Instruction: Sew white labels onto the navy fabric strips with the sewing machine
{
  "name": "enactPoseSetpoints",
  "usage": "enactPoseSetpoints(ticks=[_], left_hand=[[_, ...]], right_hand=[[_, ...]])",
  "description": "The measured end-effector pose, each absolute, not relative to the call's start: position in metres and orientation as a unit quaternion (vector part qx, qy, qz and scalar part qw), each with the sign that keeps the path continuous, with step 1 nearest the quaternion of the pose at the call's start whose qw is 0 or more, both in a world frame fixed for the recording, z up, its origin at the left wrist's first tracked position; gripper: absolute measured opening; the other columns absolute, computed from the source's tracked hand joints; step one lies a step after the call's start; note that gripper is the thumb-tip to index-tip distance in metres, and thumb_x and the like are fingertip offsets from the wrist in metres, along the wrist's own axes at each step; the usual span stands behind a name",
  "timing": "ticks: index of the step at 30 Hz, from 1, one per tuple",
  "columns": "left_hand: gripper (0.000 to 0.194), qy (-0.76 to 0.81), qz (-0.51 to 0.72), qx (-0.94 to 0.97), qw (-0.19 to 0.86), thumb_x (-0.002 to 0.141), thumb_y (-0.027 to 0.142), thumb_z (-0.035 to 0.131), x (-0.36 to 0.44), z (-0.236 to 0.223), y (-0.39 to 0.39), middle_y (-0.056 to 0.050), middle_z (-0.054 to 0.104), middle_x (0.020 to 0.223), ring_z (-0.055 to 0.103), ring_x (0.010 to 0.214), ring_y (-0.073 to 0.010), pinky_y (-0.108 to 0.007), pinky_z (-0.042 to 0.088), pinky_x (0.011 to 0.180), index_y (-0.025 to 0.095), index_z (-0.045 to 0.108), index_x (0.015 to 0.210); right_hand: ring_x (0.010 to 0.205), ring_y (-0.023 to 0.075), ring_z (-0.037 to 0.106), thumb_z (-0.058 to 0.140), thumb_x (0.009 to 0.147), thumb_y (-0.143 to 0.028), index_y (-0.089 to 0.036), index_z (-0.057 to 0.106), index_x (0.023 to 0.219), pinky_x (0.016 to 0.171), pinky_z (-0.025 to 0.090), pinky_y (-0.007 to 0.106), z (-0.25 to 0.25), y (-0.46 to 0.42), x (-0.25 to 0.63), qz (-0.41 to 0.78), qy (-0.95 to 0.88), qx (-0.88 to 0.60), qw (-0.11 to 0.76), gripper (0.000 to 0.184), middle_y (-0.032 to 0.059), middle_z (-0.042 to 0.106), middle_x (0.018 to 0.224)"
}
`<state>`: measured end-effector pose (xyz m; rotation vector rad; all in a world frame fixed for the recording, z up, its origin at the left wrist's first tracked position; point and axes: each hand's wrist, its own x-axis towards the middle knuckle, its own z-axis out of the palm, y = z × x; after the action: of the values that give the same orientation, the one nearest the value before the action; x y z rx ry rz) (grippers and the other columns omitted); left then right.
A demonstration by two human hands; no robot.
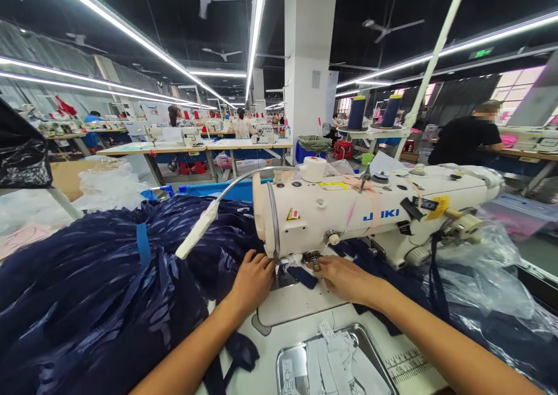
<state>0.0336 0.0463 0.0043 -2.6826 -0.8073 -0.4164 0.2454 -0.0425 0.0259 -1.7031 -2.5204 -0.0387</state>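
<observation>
A white industrial sewing machine stretches across the middle of the head view. My left hand is just left of its needle area, with bent fingers closed on the edge of the navy fabric. On the other side of the needle, my right hand has its fingers drawn together by the thread tension knob; its fingertips are partly hidden, and what they pinch cannot be made out. Between the hands, a small navy fabric strip lies on the machine bed. The needle itself is hidden.
A metal tray of white labels sits at the table's front. A flexible-neck lamp hangs over the heaped fabric. Clear plastic bags lie at right. Thread cones stand behind; a person in black works further back.
</observation>
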Motion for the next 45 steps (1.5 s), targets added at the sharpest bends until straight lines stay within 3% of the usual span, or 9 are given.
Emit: enactPoseSetpoints(ticks=[6,13,19,25,29,33,35,39,45], left_hand=[[0.017,-0.249,-0.196,-0.933,0.168,0.075,0.006,0.047,0.019,0.009,0.028,-0.005,0.063,0.084,0.056,0.084,-0.0196,-0.038,0.036,0.086,0.015,0.061,0.079],[0.022,-0.272,-0.210,-0.929,0.136,0.078,0.009,0.042,0.007,0.028,0.023,-0.006,0.065,0.087,0.058,0.085,-0.0196,-0.036,0.041,0.080,0.015,0.062,0.081],[0.023,-0.270,-0.211,-0.930,0.129,0.077,0.008,0.041,0.005,0.024,0.016,-0.005,0.065,0.084,0.058,0.081,-0.0185,-0.033,0.042,0.076,0.016,0.062,0.079],[0.019,-0.263,-0.166,-0.928,0.204,0.075,0.004,0.045,-0.017,0.033,0.004,-0.005,0.061,0.080,0.053,0.077,-0.0196,-0.032,0.038,0.069,0.016,0.060,0.077],[0.020,-0.278,-0.083,-0.924,0.251,0.073,-0.001,0.048,-0.041,0.034,-0.009,-0.004,0.058,0.073,0.051,0.069,-0.0199,-0.031,0.033,0.062,0.016,0.058,0.068],[0.025,-0.250,-0.056,-0.932,0.257,0.073,-0.003,0.048,-0.058,0.016,-0.026,-0.006,0.060,0.094,0.052,0.080,-0.0200,-0.032,0.032,0.071,0.017,0.060,0.081],[0.023,-0.243,-0.060,-0.932,0.260,0.073,-0.002,0.049,-0.062,0.009,-0.030,-0.005,0.060,0.091,0.052,0.079,-0.0198,-0.033,0.032,0.073,0.018,0.060,0.080],[0.024,-0.211,-0.091,-0.940,0.253,0.073,-0.003,0.048,-0.062,0.009,-0.029,-0.001,0.056,0.064,0.050,0.063,-0.0176,-0.032,0.032,0.071,0.017,0.056,0.063],[0.028,-0.186,-0.167,-0.952,0.177,0.076,-0.003,0.039,-0.048,0.030,-0.035,-0.004,0.058,0.080,0.051,0.071,-0.0172,-0.031,0.035,0.071,0.017,0.059,0.074]], right_hand=[[0.070,0.0163,0.055,0.044,0.078,-0.007,-0.016,0.055,0.074,0.062,0.038,0.025,0.038,-0.073,0.263,-0.060,-0.766,-0.630,0.110,0.014,0.0044,0.058,0.077],[0.064,0.0151,0.050,0.042,0.081,-0.009,-0.017,0.050,0.068,0.063,0.037,0.027,0.034,-0.112,0.275,-0.134,-0.769,-0.599,0.179,0.017,0.0024,0.053,0.069],[0.059,0.0150,0.046,0.036,0.084,-0.012,-0.019,0.045,0.065,0.059,0.034,0.027,0.024,-0.134,0.279,-0.145,-0.765,-0.599,0.184,0.022,0.0015,0.051,0.063],[0.054,0.0129,0.043,0.037,0.084,-0.010,-0.019,0.042,0.058,0.060,0.034,0.026,0.014,-0.140,0.271,-0.141,-0.785,-0.571,0.197,0.028,-0.0003,0.048,0.057],[0.056,0.0135,0.045,0.038,0.084,-0.011,-0.019,0.043,0.060,0.058,0.035,0.026,0.011,-0.138,0.262,-0.143,-0.786,-0.566,0.203,0.026,0.0005,0.049,0.060],[0.060,0.0140,0.049,0.037,0.084,-0.007,-0.018,0.049,0.074,0.058,0.036,0.026,0.010,-0.132,0.249,-0.124,-0.786,-0.568,0.210,0.019,0.0019,0.054,0.070],[0.063,0.0144,0.051,0.038,0.083,-0.006,-0.018,0.051,0.078,0.061,0.037,0.026,0.011,-0.129,0.243,-0.111,-0.790,-0.565,0.210,0.019,0.0020,0.055,0.072],[0.065,0.0146,0.051,0.039,0.084,-0.010,-0.018,0.054,0.076,0.065,0.038,0.027,0.013,-0.126,0.240,-0.098,-0.797,-0.560,0.207,0.018,0.0022,0.056,0.071],[0.066,0.0146,0.050,0.043,0.085,-0.014,-0.017,0.056,0.073,0.066,0.037,0.027,0.019,-0.127,0.250,-0.097,-0.794,-0.568,0.191,0.018,0.0021,0.056,0.070]])
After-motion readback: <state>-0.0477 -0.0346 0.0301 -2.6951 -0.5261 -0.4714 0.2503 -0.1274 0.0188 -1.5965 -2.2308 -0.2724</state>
